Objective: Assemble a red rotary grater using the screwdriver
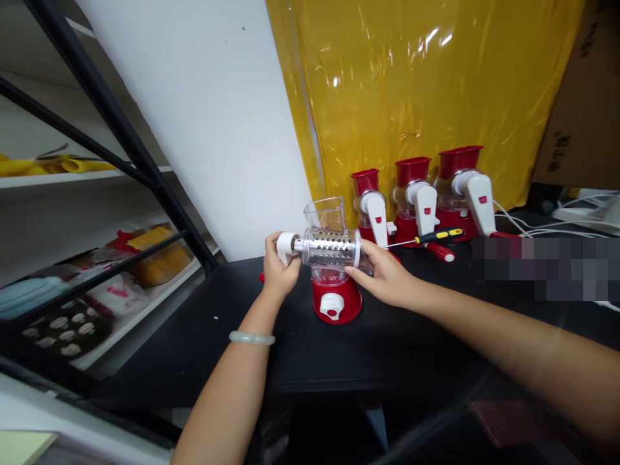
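Note:
A rotary drum grater (338, 303) with a red base and a clear body stands upright on the black table. Inside its clear housing lies a perforated metal drum (332, 248), sideways. My left hand (279, 268) is closed around the white crank handle (287, 245), at the left end of the drum's shaft. At the drum's right end, my right hand (382, 271) grips the clear housing, thumb in front. A white knob (332, 306) sits on the front of the base. The clear hopper (323, 212) rises above the drum.
Several assembled red and white graters (419, 200) line the back right. A yellow and black screwdriver (440, 236) rests against them. White cables (527, 226) and a cardboard box (578, 103) are at far right. A black-framed shelf (159, 187) stands left, beside the black table (217, 361).

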The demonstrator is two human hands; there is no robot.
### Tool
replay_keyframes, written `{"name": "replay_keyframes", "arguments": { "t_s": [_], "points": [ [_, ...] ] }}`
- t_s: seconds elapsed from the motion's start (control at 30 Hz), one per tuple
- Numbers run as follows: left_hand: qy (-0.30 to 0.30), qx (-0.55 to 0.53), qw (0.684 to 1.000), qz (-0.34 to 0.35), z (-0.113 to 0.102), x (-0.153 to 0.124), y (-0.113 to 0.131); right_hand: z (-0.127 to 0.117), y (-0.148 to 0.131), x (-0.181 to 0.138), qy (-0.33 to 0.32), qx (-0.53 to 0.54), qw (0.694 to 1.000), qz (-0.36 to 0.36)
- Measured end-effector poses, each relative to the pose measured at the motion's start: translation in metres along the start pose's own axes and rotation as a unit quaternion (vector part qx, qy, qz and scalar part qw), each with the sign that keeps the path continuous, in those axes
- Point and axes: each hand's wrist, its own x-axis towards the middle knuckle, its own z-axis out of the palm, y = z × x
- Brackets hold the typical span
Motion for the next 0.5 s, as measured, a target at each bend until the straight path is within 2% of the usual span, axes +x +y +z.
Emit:
{"name": "replay_keyframes", "arguments": {
  "t_s": [0.5],
  "points": [
    [-0.035,0.057,0.997,0.033,0.0000,-0.0020,0.0010,-0.0013,-0.0043,0.0013,-0.012,-0.007,1.000,0.004]
  ]
}}
